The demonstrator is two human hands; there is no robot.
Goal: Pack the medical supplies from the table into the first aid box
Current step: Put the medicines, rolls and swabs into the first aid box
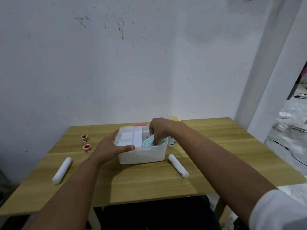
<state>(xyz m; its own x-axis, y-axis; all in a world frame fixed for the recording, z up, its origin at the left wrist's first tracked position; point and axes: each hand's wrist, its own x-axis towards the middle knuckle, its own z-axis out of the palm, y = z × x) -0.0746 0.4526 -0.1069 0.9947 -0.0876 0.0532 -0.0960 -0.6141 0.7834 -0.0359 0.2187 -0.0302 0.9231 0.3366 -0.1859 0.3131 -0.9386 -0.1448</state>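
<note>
Box: white first aid box (142,154) sitting open near the middle of the wooden counter (149,183), flat white packets lying in its left compartments.
Left hand: left hand (110,146) resting against the box's near-left corner, fingers (127,148) spread open and lying along the front rim, bracing rather than gripping.
Right hand: right hand (160,129) reaching down into the right compartment, fingers curled and pinching the teal striped pack (148,141).
Striped pack: leaning tilted inside the right compartment, partly below the rim.
Tape rolls: two red-and-white tape rolls (84,138) (87,147) lying left of the box, near each other, apart from it.
Left bandage roll: white bandage roll (62,170) lying on the counter's near-left area, well apart from the box.
Right bandage roll: second white roll (178,165) lying just beside the box's near-right corner, not touching.
Bottle: small white bottle (172,141) standing upright close against the box's right wall.
Behind box: red item (142,125) and yellow item (174,119) showing partly past the far rim, too hidden to identify.
</note>
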